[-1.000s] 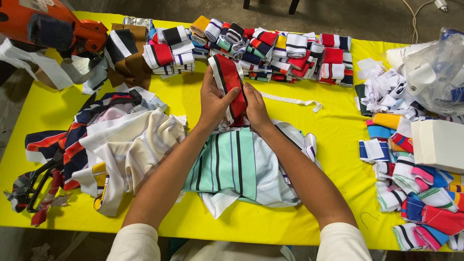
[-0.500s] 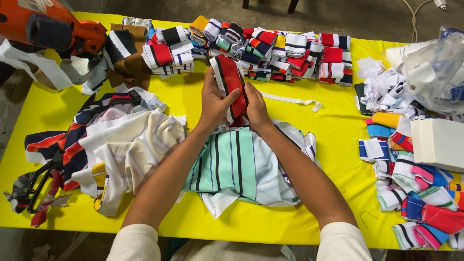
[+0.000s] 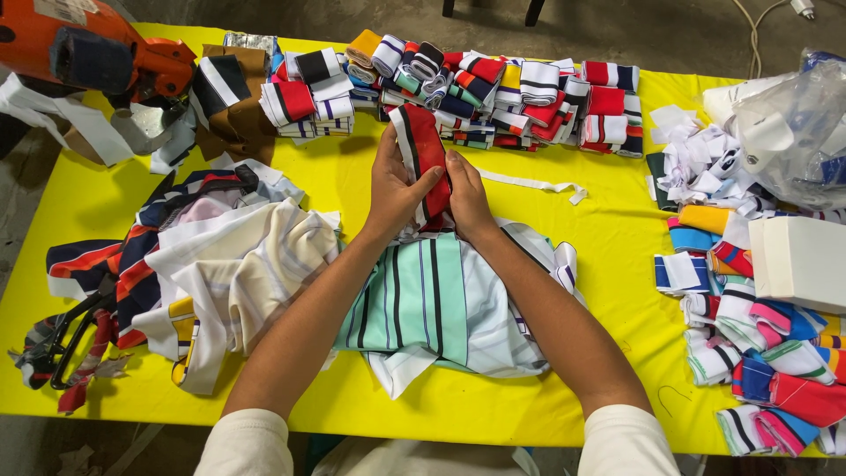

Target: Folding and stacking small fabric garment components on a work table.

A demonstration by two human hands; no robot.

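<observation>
1. Both hands close around a folded red knit band with black and white stripes (image 3: 425, 159), held upright over the yellow surface (image 3: 352, 181); the left hand (image 3: 394, 189) wraps it from the side, thumb pressed across the front, while the right hand (image 3: 467, 198) pinches its lower edge.
2. Just beneath the wrists lies a mint-green striped fabric piece (image 3: 423, 304); a cream and navy fabric heap (image 3: 211, 264) sits to the left, with black-handled scissors (image 3: 70, 339) at its edge.
3. Rows of folded striped bands (image 3: 493, 92) line the far side.
4. Risk, as judged: a loosened grip could let the fold spring open, or the band drop into the loose cloth below.
</observation>
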